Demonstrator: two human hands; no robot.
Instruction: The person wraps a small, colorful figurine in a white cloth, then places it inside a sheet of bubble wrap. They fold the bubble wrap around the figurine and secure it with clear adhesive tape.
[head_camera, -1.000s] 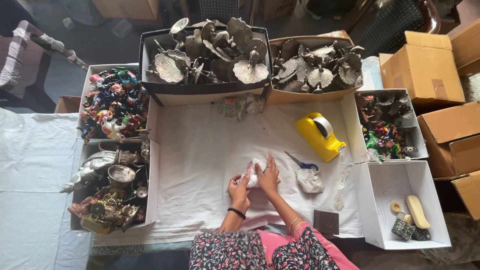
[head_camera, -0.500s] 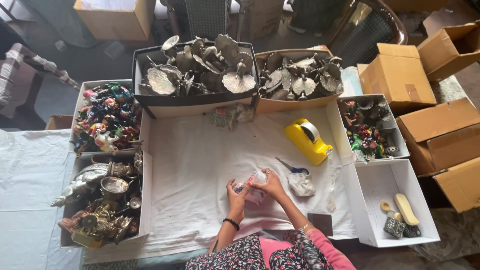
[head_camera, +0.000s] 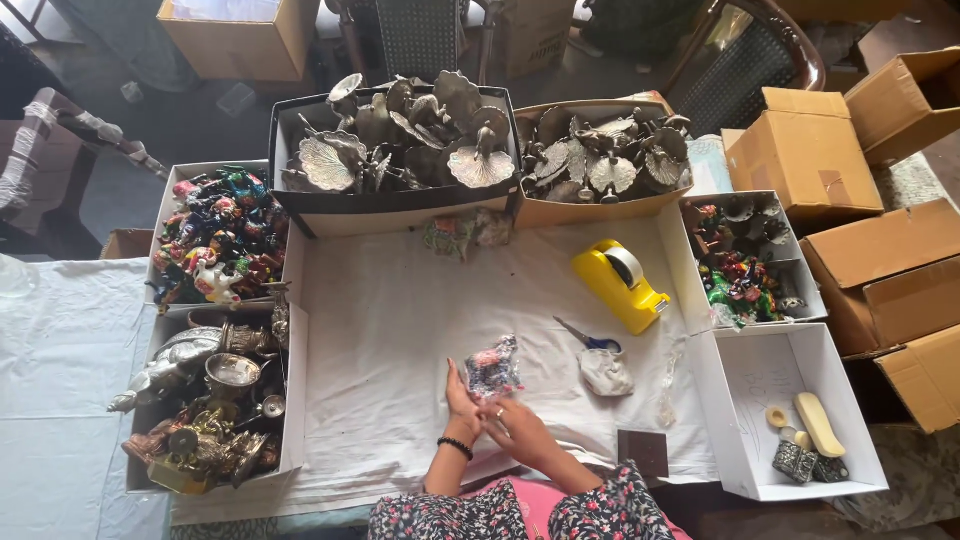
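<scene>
Fingers of my left hand (head_camera: 461, 405) and right hand (head_camera: 512, 428) pinch the small plastic-wrapped figurine (head_camera: 492, 367) just above the white cloth (head_camera: 400, 330); judged risk: the slick wrap slips and it drops onto the scissors (head_camera: 586, 338), or rolls toward the yellow tape dispenser (head_camera: 620, 284) beyond.

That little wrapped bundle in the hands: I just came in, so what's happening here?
A person sits at a white cloth ringed by boxes of metal and painted figurines. Both hands, left hand and right hand, hold a small colourful figurine in clear wrap. Scissors and a yellow tape dispenser lie nearby, untouched.
</scene>
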